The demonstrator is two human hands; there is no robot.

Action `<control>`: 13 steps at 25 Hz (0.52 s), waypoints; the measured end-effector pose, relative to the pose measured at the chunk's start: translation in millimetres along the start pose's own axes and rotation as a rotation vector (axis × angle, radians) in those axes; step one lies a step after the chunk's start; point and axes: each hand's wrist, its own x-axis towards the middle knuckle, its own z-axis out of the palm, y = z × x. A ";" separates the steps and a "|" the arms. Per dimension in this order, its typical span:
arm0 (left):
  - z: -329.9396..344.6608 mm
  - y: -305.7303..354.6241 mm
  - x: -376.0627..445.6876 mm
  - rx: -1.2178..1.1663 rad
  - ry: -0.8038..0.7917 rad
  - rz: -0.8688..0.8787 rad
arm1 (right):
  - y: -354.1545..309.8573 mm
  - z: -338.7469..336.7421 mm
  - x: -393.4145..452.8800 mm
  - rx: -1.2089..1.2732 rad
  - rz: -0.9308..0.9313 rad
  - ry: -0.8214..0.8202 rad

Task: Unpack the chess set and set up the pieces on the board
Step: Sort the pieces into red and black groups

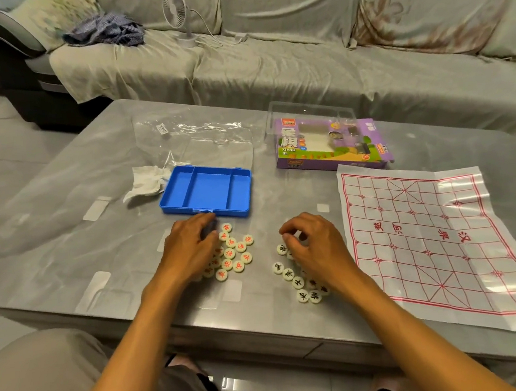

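**Round discs sorted, board sheet bare**

On the glossy grey bench (pixel 69 241), small cream discs lie in two clusters — red-marked pieces (pixel 235 252) under the left hand (pixel 189 247), black-marked pieces (pixel 300 284) under the right hand (pixel 313 246). The left hand's fingers curl over its cluster; whether they grip a piece I cannot tell. The right hand's fingertips pinch at a disc, mostly hidden. The blue plastic tray (pixel 207 190) sits just beyond. The creased, red-lined board sheet (pixel 433 243) lies right — its corner cut off.
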 end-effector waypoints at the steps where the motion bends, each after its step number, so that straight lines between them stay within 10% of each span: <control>1: 0.6 1.8 0.8 -0.021 0.013 -0.005 | 5.1 -9.8 -1.1 0.023 0.022 0.019; 6: 5.1 37.4 -27.6 -0.120 0.208 0.064 | 30.5 -50.8 -45.4 0.171 0.157 0.149; 13: 47.8 79.2 -84.9 0.050 0.001 0.462 | 43.1 -37.1 -94.4 -0.152 0.043 -0.046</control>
